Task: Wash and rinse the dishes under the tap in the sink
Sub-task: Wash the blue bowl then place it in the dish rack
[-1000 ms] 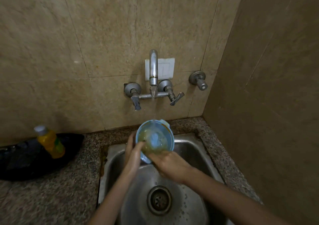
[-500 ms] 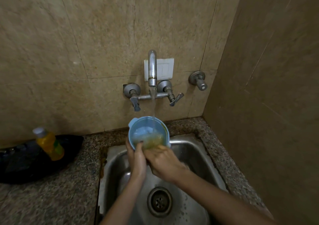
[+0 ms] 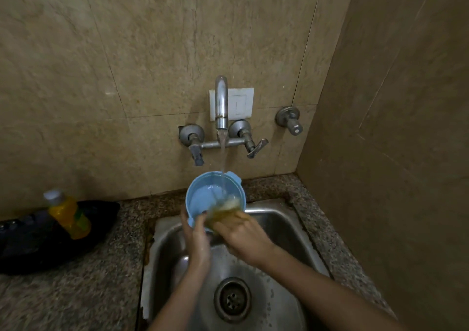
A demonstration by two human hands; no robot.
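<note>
A light blue plastic bowl (image 3: 203,198) with a small rim tab is held tilted over the steel sink (image 3: 284,229), its inside facing me. Water runs from the wall tap (image 3: 221,102) straight into it. My left hand (image 3: 196,239) grips the bowl's near rim from the left. My right hand (image 3: 243,234) presses a yellowish-green scrub pad (image 3: 225,210) against the bowl's lower right inside. The pad is partly hidden by my fingers and the water.
The sink's drain (image 3: 232,299) lies below my forearms. A yellow dish-soap bottle (image 3: 67,214) lies on a black tray (image 3: 30,244) on the speckled granite counter (image 3: 76,292) at left. Tiled walls close the back and right; a second valve (image 3: 289,120) sticks out right of the tap.
The bowl has shifted left and slightly up under the stream and turned, its tab moving around the rim. My right hand with the pad moved from the bowl's middle to its lower right edge.
</note>
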